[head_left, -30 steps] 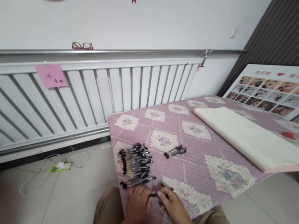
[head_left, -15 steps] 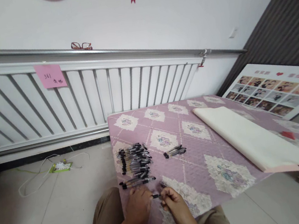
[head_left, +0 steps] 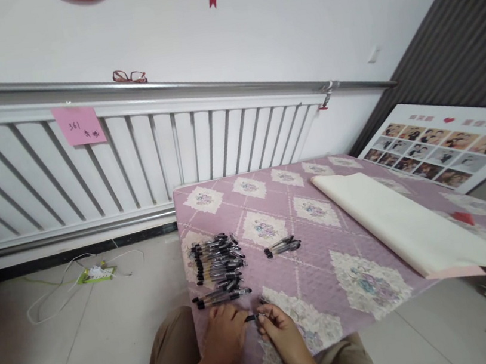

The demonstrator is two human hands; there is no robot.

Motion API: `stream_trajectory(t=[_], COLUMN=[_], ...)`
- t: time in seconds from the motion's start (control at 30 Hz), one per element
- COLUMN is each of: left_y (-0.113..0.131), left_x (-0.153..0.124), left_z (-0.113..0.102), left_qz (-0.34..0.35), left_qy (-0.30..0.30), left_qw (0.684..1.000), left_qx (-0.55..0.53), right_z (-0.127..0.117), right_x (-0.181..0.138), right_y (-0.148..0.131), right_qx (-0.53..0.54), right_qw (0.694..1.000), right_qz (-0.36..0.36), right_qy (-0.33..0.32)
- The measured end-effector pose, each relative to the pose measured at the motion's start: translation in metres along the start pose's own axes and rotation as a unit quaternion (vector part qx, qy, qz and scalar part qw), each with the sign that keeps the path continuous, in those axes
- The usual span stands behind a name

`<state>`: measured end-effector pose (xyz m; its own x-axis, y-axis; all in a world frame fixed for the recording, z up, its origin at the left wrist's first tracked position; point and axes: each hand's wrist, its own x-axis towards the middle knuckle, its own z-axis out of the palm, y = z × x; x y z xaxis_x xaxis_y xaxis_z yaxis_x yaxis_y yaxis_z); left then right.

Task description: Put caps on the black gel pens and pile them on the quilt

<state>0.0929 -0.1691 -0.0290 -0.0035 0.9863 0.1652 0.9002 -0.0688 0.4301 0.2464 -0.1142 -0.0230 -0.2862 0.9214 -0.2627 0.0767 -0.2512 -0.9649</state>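
My left hand point(head_left: 225, 334) and my right hand point(head_left: 278, 327) meet at the near edge of a table covered with a pink patterned cloth point(head_left: 319, 243). Both hands are closed on one black pen point(head_left: 251, 317), held level between the fingertips. Just beyond my left hand lies a pile of several black pens point(head_left: 217, 264). A smaller group of pens point(head_left: 281, 246) rests further in on the cloth.
A long roll of cream paper point(head_left: 408, 231) lies on the right side of the table. A white radiator point(head_left: 131, 161) with a pink note point(head_left: 78, 125) runs behind, glasses point(head_left: 129, 76) on its rail. A photo board point(head_left: 441, 145) leans right. Cables point(head_left: 72, 284) lie on the tiled floor.
My hands have stayed together on the pen, shifting only slightly. The camera has drifted a little to the right.
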Motion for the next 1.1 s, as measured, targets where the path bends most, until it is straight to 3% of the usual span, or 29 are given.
stream_trajectory(t=[0.17, 0.5, 0.8, 0.97, 1.1], left_y=[0.007, 0.007, -0.002, 0.002, 0.003], left_x=[0.001, 0.013, 0.012, 0.014, 0.014], left_z=[0.006, 0.002, -0.007, -0.009, -0.008], left_qz=[0.028, 0.035, -0.002, 0.010, 0.012], left_qy=[0.035, 0.003, -0.007, -0.024, -0.041], left_qw=[0.999, 0.999, 0.999, 0.998, 0.997], left_qx=[0.007, 0.013, 0.036, 0.055, 0.064], right_z=[0.003, 0.004, 0.005, 0.011, 0.002], right_x=[0.001, 0.001, 0.005, 0.008, 0.007], right_y=[0.003, 0.004, 0.007, 0.009, 0.008], right_qx=[-0.019, -0.020, 0.021, -0.023, -0.078], right_qw=[1.000, 1.000, 0.998, 0.997, 0.987], right_qz=[-0.011, -0.017, -0.017, -0.015, -0.068], right_qy=[-0.008, -0.009, 0.056, 0.078, 0.124])
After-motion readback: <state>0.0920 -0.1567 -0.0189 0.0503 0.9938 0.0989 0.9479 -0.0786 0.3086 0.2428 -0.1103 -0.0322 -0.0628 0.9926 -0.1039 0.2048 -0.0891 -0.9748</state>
